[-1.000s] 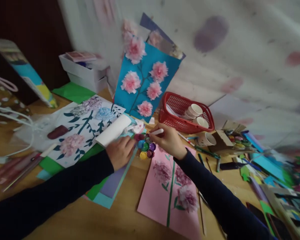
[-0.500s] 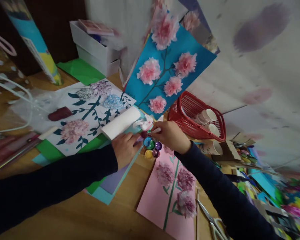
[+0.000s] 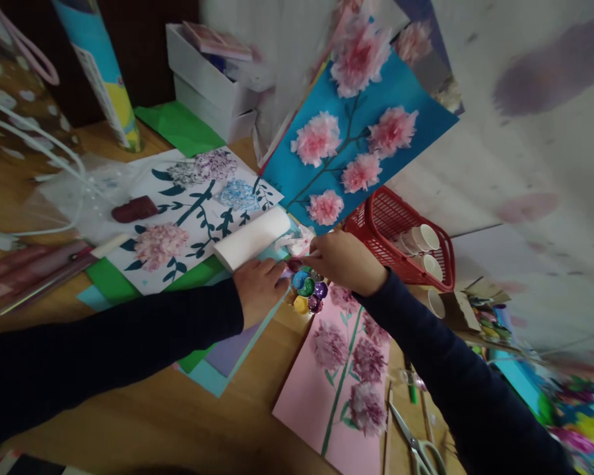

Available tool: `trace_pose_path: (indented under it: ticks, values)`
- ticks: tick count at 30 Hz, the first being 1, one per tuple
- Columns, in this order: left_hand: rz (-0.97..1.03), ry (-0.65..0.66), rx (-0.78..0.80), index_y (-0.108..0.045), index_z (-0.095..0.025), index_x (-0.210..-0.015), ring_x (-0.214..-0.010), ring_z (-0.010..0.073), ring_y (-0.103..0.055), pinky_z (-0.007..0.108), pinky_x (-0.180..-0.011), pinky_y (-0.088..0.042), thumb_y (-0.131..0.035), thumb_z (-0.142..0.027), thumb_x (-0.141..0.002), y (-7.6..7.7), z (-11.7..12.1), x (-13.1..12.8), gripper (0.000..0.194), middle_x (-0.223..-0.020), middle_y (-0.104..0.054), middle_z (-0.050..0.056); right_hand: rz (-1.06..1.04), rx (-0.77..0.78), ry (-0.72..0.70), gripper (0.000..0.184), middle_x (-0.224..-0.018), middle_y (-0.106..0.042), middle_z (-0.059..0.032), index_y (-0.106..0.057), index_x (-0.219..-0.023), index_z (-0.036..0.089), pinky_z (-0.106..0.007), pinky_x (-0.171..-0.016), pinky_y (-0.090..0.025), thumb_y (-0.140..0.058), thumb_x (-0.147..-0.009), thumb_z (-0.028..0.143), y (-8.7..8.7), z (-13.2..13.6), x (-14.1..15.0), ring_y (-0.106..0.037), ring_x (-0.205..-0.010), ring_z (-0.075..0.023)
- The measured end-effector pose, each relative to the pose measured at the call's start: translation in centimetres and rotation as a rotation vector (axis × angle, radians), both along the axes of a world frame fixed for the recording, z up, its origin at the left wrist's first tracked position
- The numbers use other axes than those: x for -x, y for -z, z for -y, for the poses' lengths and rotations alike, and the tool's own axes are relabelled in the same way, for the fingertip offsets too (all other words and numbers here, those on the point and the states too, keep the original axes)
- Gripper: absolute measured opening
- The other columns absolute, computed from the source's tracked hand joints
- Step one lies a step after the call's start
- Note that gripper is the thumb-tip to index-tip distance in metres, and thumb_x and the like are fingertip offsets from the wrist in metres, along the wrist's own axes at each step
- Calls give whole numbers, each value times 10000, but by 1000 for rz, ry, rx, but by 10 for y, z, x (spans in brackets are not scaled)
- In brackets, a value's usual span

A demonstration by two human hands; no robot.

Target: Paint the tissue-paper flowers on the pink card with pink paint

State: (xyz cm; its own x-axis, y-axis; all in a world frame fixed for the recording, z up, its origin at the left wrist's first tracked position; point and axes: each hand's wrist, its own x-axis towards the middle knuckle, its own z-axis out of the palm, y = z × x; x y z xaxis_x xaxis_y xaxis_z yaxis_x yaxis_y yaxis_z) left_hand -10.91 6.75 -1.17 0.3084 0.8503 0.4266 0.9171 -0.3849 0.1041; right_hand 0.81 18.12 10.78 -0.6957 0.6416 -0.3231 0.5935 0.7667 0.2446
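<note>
My left hand (image 3: 260, 290) rests beside a cluster of small paint pots (image 3: 305, 285) in several colours, its curled fingers at the cluster's left edge, seemingly gripping it. Over the dark red pot at the top, my right hand (image 3: 349, 260) pinches a slim whitish stick (image 3: 311, 254). The stick's lower end is at that pot; its exact kind is unclear. Just below lies a pink sheet (image 3: 301, 396) with mauve paper flowers and a painted green stem. A white paper roll (image 3: 252, 237) lies above my left hand, near a crumpled tissue (image 3: 299, 243).
A blue sheet with pink flowers (image 3: 327, 175) leans at the back. The red basket (image 3: 363, 227) holds paper cups. Scissors (image 3: 416, 445) lie at lower right. A white flower picture (image 3: 143, 267) and a clear plastic bag (image 3: 84, 198) are on the left.
The view has shifted slightly, so most things appear farther right. Both hands stay at the paint pots, and the right hand still pinches the stick.
</note>
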Motion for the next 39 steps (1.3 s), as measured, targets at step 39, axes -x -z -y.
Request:
trace_pose_path:
  ticks: [39]
  values:
    - [4,20,36,-639,-150,-1082,-870,240,-538,372,-671,-348,-438,-168,-944,-4,0,2,244,-1112,-639,89,-147,84,-56,128,-633,-609,-22,-600,-770,175,-254,-556,-262,-548,-839,270,3,-2,-15,-532,-599,-135]
